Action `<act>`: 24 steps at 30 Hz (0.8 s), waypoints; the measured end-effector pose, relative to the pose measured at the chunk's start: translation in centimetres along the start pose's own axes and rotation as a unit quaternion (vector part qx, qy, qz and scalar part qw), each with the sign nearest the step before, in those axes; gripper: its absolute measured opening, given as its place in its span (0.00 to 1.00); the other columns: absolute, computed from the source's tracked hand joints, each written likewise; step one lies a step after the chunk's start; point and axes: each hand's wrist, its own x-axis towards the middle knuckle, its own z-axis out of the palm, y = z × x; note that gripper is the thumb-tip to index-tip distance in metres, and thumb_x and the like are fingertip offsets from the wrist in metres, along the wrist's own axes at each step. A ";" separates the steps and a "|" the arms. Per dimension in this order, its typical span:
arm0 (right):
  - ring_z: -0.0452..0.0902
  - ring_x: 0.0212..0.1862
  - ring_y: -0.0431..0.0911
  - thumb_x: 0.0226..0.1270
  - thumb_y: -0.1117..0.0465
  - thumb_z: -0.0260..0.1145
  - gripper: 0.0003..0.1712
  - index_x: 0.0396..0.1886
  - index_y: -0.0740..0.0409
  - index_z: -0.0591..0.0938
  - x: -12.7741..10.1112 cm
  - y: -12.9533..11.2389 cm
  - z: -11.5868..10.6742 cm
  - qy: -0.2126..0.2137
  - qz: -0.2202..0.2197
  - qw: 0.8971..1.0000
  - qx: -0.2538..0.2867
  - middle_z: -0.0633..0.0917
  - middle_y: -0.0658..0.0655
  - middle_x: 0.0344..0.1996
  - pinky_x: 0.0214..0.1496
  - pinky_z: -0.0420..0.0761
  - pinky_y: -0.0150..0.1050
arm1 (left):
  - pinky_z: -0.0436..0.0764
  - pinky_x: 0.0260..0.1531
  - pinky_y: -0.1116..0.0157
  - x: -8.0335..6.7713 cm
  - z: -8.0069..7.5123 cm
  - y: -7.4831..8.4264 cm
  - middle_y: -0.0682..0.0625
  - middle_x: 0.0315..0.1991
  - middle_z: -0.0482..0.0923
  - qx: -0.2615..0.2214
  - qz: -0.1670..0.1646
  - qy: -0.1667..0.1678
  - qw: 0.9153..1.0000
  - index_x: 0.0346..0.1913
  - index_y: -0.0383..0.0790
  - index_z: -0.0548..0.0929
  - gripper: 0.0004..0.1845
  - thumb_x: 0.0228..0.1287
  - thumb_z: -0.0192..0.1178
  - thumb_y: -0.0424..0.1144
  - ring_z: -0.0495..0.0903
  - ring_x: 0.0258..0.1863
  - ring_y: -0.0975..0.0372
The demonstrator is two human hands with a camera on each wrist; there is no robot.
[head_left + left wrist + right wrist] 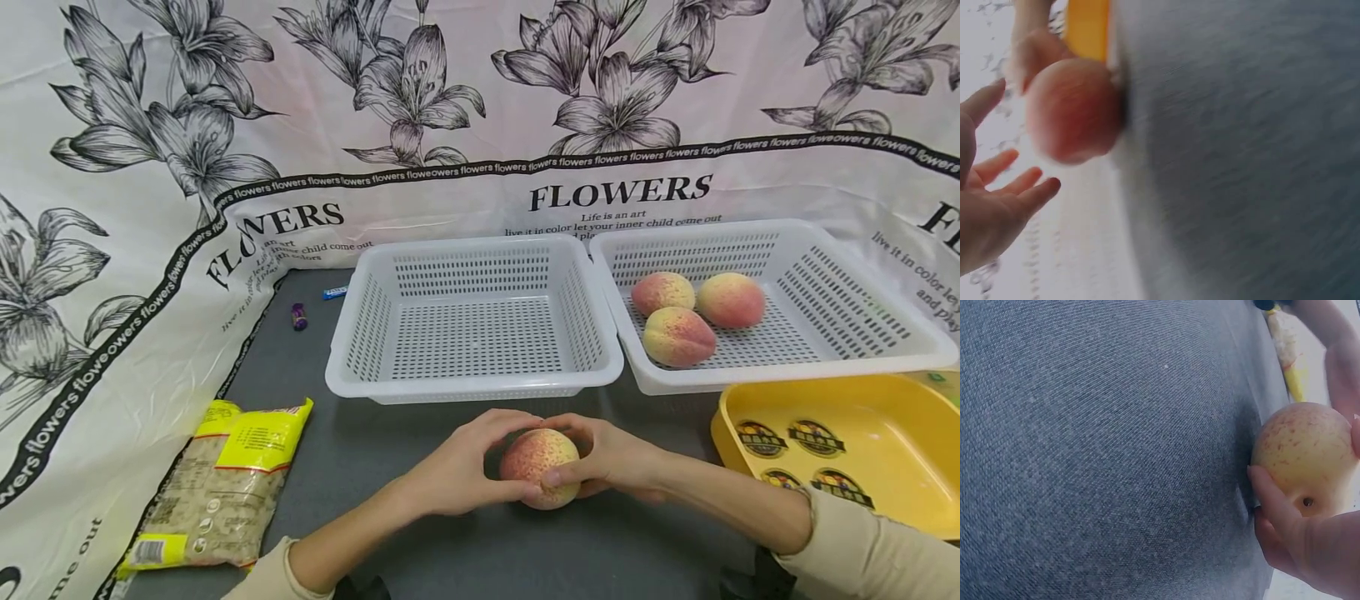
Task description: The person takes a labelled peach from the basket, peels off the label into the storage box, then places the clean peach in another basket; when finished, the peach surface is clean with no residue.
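A large yellow and red peach is between the two hands, low over the grey tabletop. My right hand grips it from the right, thumb on the near side. In the right wrist view, the thumb and fingers of this hand curl round the end of the peach with the small dark hole. On the other side my left hand surrounds the fruit loosely. The left wrist view is blurred, but the left hand shows spread fingers and a gap from the peach.
Behind the hands stands a white basket. Another white basket, to its right, has three peaches inside. A yellow tray sits at right. A yellow-ended bag lies left, with two small wrapped pieces beyond it.
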 end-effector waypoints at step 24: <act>0.70 0.53 0.55 0.62 0.61 0.68 0.37 0.67 0.66 0.62 0.1 0.1 -0.1 0.000 -0.009 1.000 -0.024 0.71 0.63 0.57 0.50 0.77 0.53 | 0.63 0.61 0.49 -5.2 -13.3 -4.1 0.43 0.69 0.57 -0.033 -0.193 0.361 0.912 0.69 0.40 0.66 0.27 0.69 0.56 0.40 0.57 0.67 0.50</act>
